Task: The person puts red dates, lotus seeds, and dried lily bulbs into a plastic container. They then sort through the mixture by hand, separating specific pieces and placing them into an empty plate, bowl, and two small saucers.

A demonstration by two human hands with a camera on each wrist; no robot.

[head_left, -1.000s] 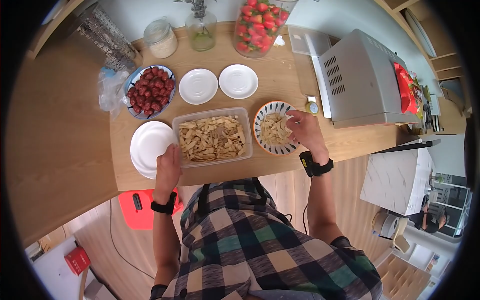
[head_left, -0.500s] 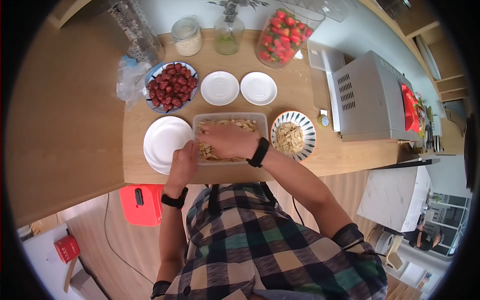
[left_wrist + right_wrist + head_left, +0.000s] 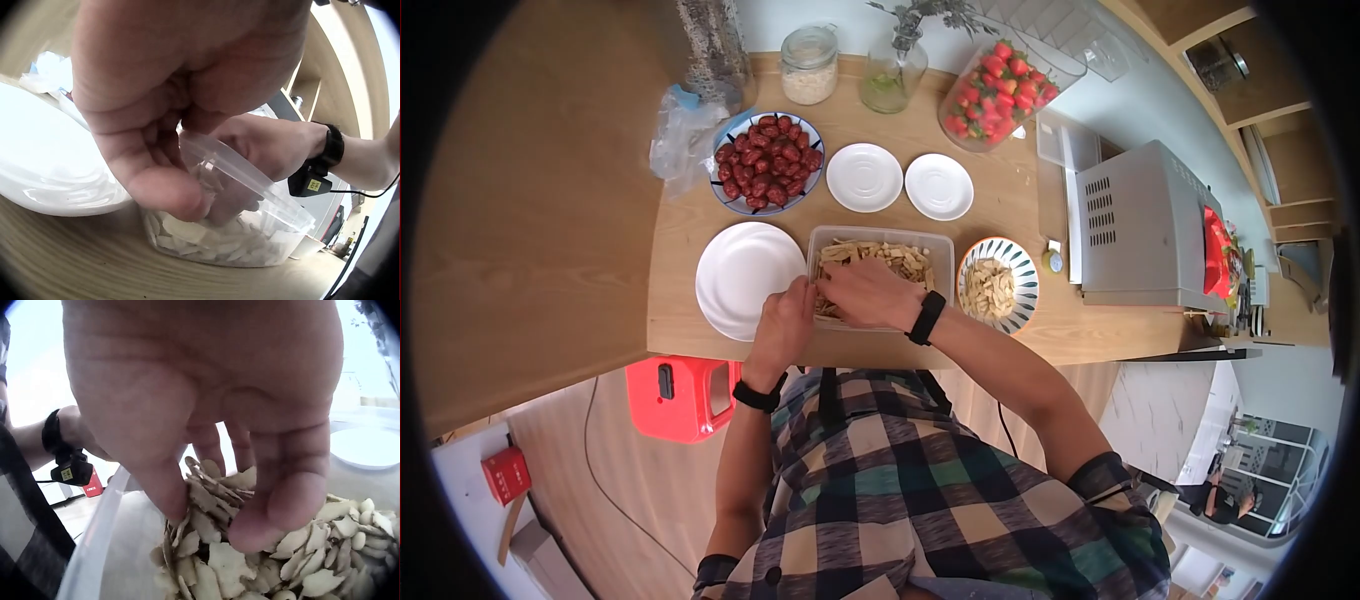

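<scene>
A clear plastic container (image 3: 950, 262) full of pale dried slices (image 3: 912, 262) stands near the table's front edge. My left hand (image 3: 783, 328) grips its left rim (image 3: 253, 178), the thumb and fingers on either side of the plastic. Inside the container, at its left end, is my right hand (image 3: 874, 293). Its thumb and fingers curl around a bunch of slices (image 3: 209, 497), as the right wrist view shows. Right of the container, a bowl with a leaf-patterned rim (image 3: 1027, 283) holds a heap of similar pale slices (image 3: 988, 289).
Stacked white plates (image 3: 750, 270) lie left of the container. Behind are a plate of dark red dates (image 3: 767, 165) and two saucers (image 3: 865, 178). A glass jar (image 3: 809, 70), a vase (image 3: 892, 82) and a strawberry container (image 3: 1000, 95) line the back; a grey appliance (image 3: 1145, 225) stands right.
My right hand has moved left from the patterned bowl into the plastic container and now gathers slices there. The left hand stays at the container's left rim. The head view has shifted.
</scene>
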